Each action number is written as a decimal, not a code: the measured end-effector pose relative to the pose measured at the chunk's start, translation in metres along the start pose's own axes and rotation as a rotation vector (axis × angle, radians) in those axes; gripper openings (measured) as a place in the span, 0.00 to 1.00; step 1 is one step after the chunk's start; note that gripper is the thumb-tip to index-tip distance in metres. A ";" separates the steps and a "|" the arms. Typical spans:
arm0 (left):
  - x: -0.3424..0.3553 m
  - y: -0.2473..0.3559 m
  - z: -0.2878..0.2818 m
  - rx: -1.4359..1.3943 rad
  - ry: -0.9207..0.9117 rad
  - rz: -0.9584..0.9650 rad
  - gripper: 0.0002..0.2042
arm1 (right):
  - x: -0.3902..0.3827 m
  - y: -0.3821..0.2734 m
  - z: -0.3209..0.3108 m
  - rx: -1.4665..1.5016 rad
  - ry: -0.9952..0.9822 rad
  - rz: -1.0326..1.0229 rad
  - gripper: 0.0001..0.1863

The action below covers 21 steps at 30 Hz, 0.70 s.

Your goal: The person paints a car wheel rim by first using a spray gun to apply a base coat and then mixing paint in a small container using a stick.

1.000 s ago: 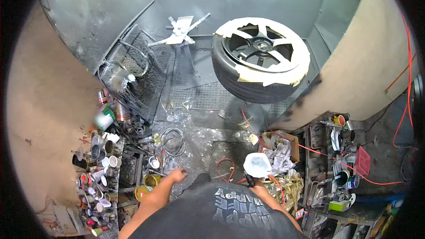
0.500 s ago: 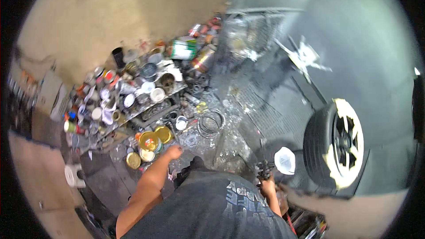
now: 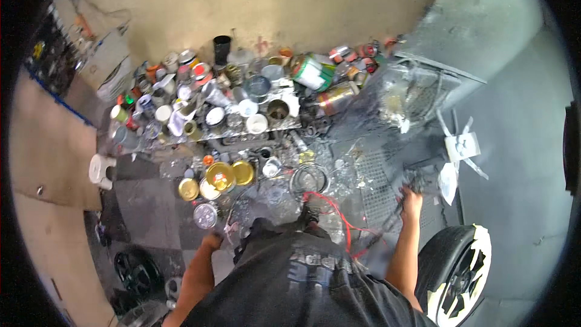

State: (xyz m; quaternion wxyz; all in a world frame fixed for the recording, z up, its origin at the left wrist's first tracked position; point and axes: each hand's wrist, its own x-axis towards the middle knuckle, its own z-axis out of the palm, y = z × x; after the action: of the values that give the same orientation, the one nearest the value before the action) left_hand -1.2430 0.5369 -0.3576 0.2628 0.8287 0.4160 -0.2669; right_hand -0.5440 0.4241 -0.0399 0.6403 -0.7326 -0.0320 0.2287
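Out to the right, my right hand (image 3: 412, 203) is closed around the handle of a dark spray gun (image 3: 420, 180). A white paint cup (image 3: 448, 183) sits at the gun's far end. My left hand (image 3: 212, 241) hangs low over the floor at left, apart from the tins; its fingers are dark and blurred. Just beyond it lie a round clear-silver lid (image 3: 205, 215) and gold-coloured tins, among them a large open one (image 3: 219, 176). A red hose (image 3: 347, 230) loops across the floor between my hands.
A crowded bench (image 3: 236, 143) of cups, cans and tins runs along the wall. A tyre on a partly masked wheel (image 3: 460, 278) stands at near right, below my right forearm. Beyond is a white-topped stand (image 3: 463, 146). A coiled ring (image 3: 309, 180) lies on the floor.
My view has turned right, so the bench, tins and wheel have shifted in the picture. My right hand has swung outward and forward with the spray gun. The red hose now shows in front.
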 end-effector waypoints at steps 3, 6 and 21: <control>-0.014 0.034 0.042 -0.103 -0.092 -0.021 0.12 | 0.085 -0.033 0.023 0.023 -0.042 -0.058 0.12; -0.008 0.080 0.046 -0.564 0.128 -0.190 0.14 | 0.168 -0.073 0.045 0.065 -0.135 -0.090 0.05; 0.027 0.265 -0.088 -1.038 0.473 -0.523 0.20 | 0.389 -0.150 0.240 0.498 -0.156 0.154 0.20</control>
State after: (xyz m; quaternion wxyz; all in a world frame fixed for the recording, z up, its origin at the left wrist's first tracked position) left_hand -0.9900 0.4731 -0.2552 0.4578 0.5003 0.7274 0.1050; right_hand -0.2500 0.8046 -0.0290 0.7770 -0.5330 0.0320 0.3332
